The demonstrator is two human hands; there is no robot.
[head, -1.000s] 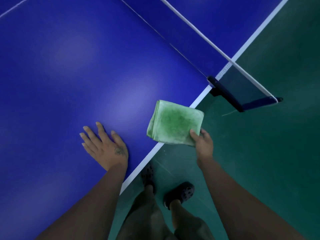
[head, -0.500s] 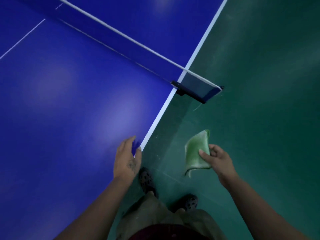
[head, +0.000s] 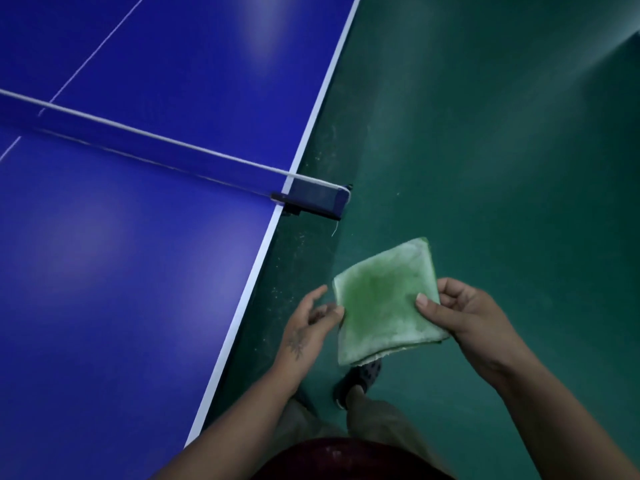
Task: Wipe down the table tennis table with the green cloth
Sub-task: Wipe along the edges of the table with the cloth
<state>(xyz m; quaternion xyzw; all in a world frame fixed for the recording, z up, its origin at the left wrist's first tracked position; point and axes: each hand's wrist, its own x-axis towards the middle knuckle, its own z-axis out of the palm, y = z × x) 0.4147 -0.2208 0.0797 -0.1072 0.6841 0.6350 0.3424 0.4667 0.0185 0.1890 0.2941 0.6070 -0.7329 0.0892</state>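
Folded green cloth (head: 381, 306) off the surface (head: 138, 254), over floor (head: 502, 168): right grip (head: 460, 313) pinches its right edge, left grip (head: 308, 323) relaxed, thumb touching left edge.

Sports hall — table tennis table (head: 138, 254), green floor (head: 485, 168)

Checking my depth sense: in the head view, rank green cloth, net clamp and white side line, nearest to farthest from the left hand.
1. green cloth, right beside it, on the right.
2. white side line, off to the left.
3. net clamp, ahead, beyond both.
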